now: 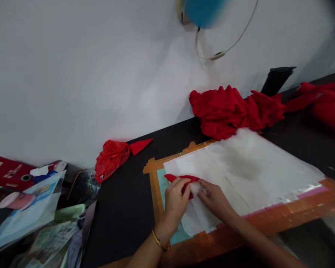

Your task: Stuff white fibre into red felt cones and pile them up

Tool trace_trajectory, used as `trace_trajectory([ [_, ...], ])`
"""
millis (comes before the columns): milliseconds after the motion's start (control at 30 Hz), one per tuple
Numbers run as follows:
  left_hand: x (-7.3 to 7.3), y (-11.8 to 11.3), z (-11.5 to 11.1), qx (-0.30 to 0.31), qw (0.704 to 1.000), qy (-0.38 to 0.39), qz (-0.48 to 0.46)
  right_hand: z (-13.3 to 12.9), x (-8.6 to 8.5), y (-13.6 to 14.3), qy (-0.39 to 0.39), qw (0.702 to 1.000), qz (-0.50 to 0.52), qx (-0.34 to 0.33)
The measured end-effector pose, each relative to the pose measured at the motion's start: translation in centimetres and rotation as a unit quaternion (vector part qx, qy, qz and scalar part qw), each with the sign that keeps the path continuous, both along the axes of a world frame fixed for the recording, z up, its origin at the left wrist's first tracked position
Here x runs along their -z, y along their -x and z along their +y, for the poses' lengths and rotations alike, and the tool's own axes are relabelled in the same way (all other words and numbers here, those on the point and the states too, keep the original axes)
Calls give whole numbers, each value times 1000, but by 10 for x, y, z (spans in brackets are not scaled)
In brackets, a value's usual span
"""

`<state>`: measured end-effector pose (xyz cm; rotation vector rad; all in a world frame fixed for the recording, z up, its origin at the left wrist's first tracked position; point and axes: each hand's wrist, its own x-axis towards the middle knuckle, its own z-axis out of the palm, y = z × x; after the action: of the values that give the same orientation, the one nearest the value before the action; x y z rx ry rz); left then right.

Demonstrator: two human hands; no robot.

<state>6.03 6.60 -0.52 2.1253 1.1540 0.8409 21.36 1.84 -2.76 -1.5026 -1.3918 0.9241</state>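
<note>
Over the left end of the white covering, my left hand has its fingers wrapped round a red pointed cloth piece, whose tip sticks out to the left. My right hand pinches a small tuft of white stuffing at the cloth's right end. Part of the tuft is hidden by the fingers, and I cannot tell how far it sits inside the cloth. Beyond my hands, a fluffy pile of white stuffing lies on the white covering.
Brown tape edges the covering on the black table. At the back lies a heap of red cloth, with a black container behind. A red plastic bag and a red cloth triangle lie left, near a green bin.
</note>
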Motion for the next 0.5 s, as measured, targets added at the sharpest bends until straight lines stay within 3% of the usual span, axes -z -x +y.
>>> trace_trajectory([
  [100,1,-2,-8,19,999,-24,-13,11,7,11,5,996,89,1],
  [233,-1,1,-14,17,999,-24,-31,4,14,23,7,978,210,3],
  [367,-9,3,-16,20,999,6,-48,-4,20,24,45,985,163,-12],
  [500,-19,0,-20,60,994,-79,43,1,25,24,-47,997,40,-38],
])
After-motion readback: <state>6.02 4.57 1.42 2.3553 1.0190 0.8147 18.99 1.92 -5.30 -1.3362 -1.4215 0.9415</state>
